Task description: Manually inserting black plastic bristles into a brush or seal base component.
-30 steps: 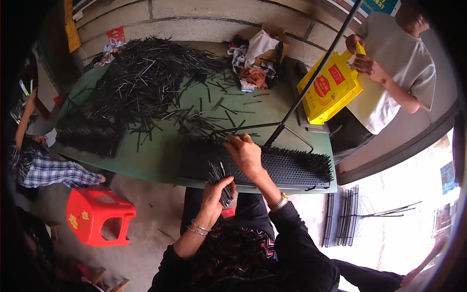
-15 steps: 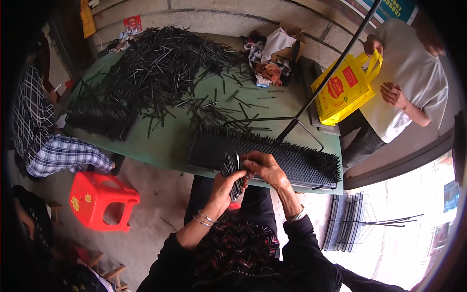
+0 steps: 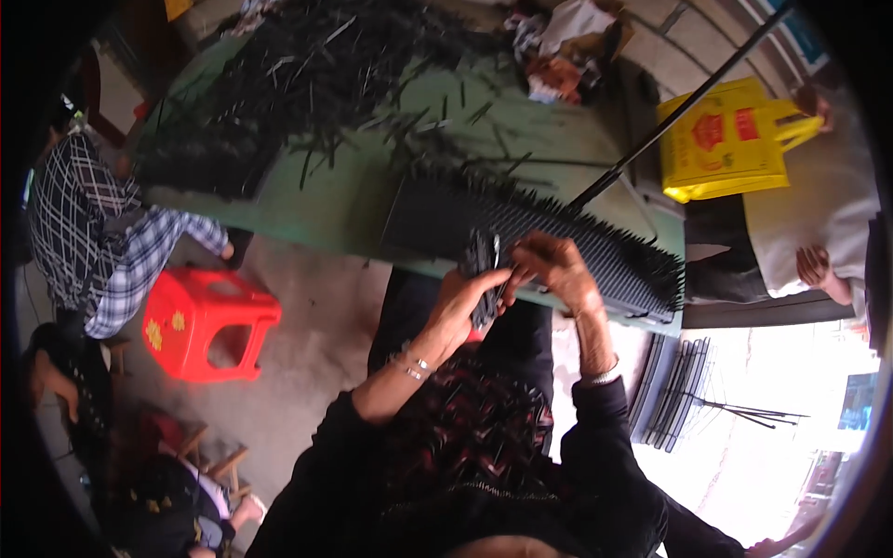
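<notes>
My left hand is closed round a bundle of thin black strips, held upright just off the table's near edge. Close beside it, the fingers of my right hand are pinched together at the bundle's right side. What sits between those fingertips is too small and blurred to make out. Behind my hands on the table lies a long black perforated board, with rows of black strips standing up along its far side.
The green table bears a big heap of loose black strips and a cloth pile. A black pole slants over the board. A red stool stands left. At right, a person holds a yellow bag; others sit left.
The whole view has shifted, so the table sits higher and further right. My hands stay together at the bundle. The yellow bag now hangs further right with the person.
</notes>
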Demonstrator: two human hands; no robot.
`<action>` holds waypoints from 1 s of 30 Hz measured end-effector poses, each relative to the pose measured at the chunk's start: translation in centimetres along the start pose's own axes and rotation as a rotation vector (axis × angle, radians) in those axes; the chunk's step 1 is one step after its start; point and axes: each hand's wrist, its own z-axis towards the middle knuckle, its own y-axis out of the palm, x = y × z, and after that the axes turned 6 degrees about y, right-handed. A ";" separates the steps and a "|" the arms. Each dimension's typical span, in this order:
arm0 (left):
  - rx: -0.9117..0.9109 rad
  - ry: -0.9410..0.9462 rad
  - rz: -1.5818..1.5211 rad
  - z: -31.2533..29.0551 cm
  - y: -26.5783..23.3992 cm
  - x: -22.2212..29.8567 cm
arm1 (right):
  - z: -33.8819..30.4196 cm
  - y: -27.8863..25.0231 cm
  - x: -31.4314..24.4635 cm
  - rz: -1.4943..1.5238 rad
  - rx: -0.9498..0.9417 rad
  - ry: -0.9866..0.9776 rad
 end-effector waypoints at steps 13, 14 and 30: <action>0.138 -0.015 -0.259 1.6 -0.6 0.2 | 2.9 0.1 -1.9 -0.283 0.681 -0.286; 0.092 -0.053 -0.323 1.8 -0.7 -0.4 | 3.7 0.3 -1.9 -0.341 0.746 -0.356; 0.043 -0.182 -0.409 1.5 -1.3 -2.4 | 7.6 -0.2 -1.4 -0.785 0.715 -0.484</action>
